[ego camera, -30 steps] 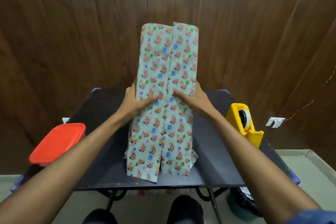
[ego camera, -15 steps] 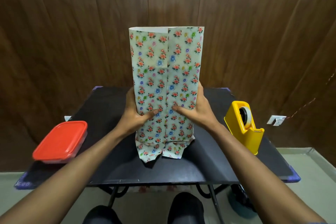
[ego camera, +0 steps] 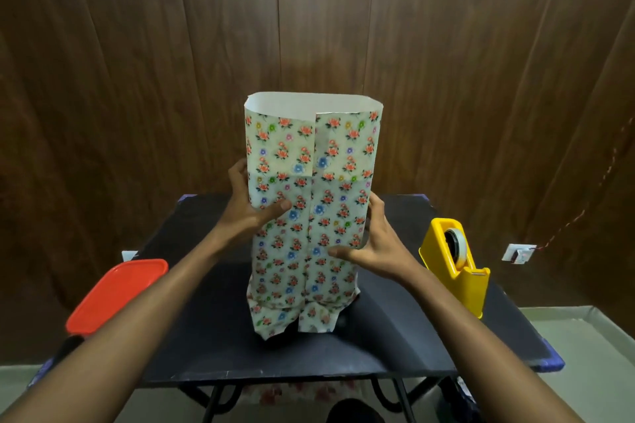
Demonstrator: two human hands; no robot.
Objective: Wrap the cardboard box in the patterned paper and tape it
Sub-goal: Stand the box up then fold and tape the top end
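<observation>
The box is wrapped in floral patterned paper (ego camera: 330, 189) and stands upright on the black table (ego camera: 395, 347). The cardboard itself is hidden inside. The paper forms an open tube above the box, its white inside showing at the top rim, and its two edges meet in a seam down the front. Crumpled paper ends spread on the table at the bottom. My left hand (ego camera: 251, 209) grips the left side, thumb on the front. My right hand (ego camera: 374, 247) grips the right side lower down, thumb across the front.
A yellow tape dispenser (ego camera: 453, 264) with a roll of tape stands at the table's right. A container with a red lid (ego camera: 117, 295) sits at the left edge. A wooden panelled wall is behind. My knees show below the front edge.
The wrapped box has been tipped from lying flat to standing upright on its near end. Both hands stayed on its sides, the right one sliding lower.
</observation>
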